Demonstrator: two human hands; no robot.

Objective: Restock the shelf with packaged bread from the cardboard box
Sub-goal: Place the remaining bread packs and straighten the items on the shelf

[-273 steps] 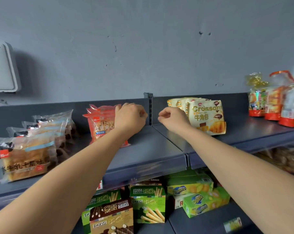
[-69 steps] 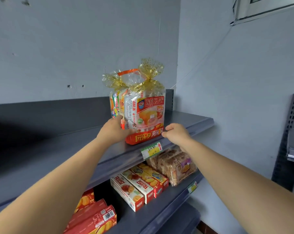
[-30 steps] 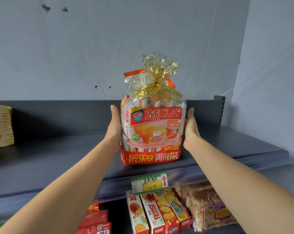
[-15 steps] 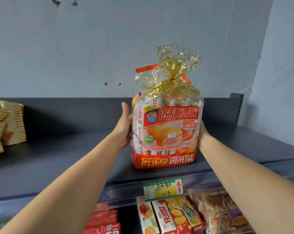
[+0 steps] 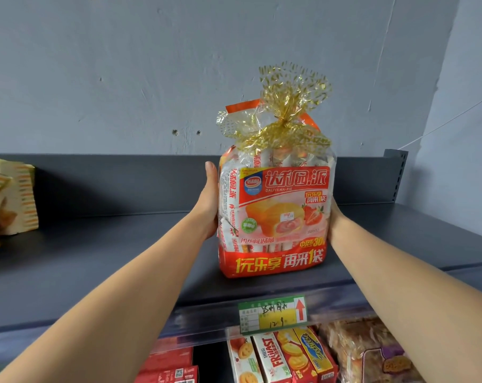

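A tall clear bag of strawberry pies (image 5: 275,211), red at its base and tied at the top with a gold ribbon, stands upright on the dark grey top shelf (image 5: 123,258) near its front edge. My left hand (image 5: 211,200) presses flat against the bag's left side. My right hand (image 5: 334,217) holds the bag's right side and is mostly hidden behind it. The cardboard box is out of view.
Croissant packs (image 5: 10,200) stand at the shelf's far left. A green and yellow price tag (image 5: 273,313) hangs on the shelf edge below the bag. On the lower shelf are biscuit boxes (image 5: 284,355), red boxes (image 5: 168,366) and a bagged loaf (image 5: 372,352). A grey wall closes the right side.
The bag has shifted a little to the right along the shelf between both hands. My right hand has slipped further behind the bag's right side.
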